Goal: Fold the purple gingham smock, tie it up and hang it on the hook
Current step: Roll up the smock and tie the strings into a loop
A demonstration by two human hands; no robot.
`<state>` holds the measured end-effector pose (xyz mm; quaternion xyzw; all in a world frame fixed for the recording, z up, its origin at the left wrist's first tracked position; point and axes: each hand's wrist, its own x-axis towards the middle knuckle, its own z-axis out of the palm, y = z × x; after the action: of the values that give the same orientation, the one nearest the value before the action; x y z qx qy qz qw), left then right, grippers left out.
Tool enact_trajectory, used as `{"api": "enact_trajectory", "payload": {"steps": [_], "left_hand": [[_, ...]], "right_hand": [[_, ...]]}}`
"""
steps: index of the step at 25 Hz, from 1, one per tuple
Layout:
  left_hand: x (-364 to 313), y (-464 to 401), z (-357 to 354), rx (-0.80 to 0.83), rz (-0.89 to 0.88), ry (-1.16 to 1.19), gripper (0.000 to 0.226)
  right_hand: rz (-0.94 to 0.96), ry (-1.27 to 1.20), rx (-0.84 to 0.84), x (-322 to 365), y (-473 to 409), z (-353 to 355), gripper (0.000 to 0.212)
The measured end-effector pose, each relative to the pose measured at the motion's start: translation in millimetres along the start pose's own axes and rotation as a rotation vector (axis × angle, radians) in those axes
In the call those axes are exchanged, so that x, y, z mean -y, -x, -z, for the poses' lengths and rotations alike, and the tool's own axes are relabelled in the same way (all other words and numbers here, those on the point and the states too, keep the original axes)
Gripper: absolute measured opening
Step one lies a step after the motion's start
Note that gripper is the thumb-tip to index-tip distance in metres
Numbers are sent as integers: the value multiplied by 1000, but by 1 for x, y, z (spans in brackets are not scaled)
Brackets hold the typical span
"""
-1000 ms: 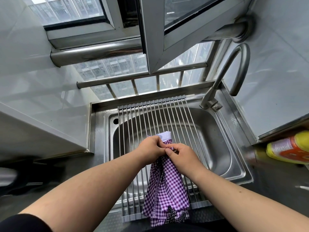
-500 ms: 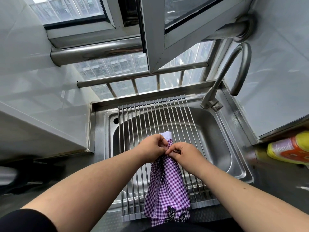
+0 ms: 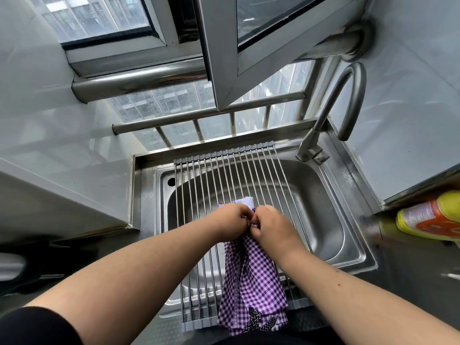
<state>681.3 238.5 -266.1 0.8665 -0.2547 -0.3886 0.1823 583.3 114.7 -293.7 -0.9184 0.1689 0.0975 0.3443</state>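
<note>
The purple gingham smock (image 3: 251,282) lies folded into a long narrow bundle on the metal roll-up rack (image 3: 224,175) over the sink. Its near end hangs over the rack's front edge and shows a black patterned patch. A white edge pokes out beyond my fingers at the far end. My left hand (image 3: 230,222) and my right hand (image 3: 272,227) are pressed together at the smock's far end, both pinching the fabric there. What my fingertips hold between them is hidden. No hook is in view.
The steel sink (image 3: 323,220) sits under the rack, with a curved tap (image 3: 348,95) at the back right. An open window frame (image 3: 224,58) juts inward above the sink, over a railing. A yellow and orange bottle (image 3: 433,217) lies on the right shelf. Tiled walls close both sides.
My two hands have drawn closer together at the smock's far end, covering more of the white edge. The smock lies in the same place on the rack.
</note>
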Motion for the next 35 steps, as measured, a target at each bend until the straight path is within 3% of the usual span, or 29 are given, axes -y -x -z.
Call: {"api": "enact_trajectory", "payload": {"steps": [8, 22, 26, 28, 31, 35], "left_hand": [[8, -6, 1, -5, -19, -151, 15], [30, 5, -17, -111, 48, 80, 12], [29, 13, -8, -236, 35, 141, 8], [34, 18, -3, -286, 130, 139, 11], [39, 29, -4, -74, 225, 89, 23], [31, 33, -22, -78, 228, 179, 27]], "right_hand": [[36, -39, -15, -12, 2, 2, 8], [-127, 132, 275, -14, 1, 17, 20], [-159, -88, 200, -9, -8, 22, 6], [-215, -202, 242, 1, -15, 20, 18], [-281, -204, 368, 13, -20, 12, 43], [-276, -147, 327, 11, -22, 4, 40]]}}
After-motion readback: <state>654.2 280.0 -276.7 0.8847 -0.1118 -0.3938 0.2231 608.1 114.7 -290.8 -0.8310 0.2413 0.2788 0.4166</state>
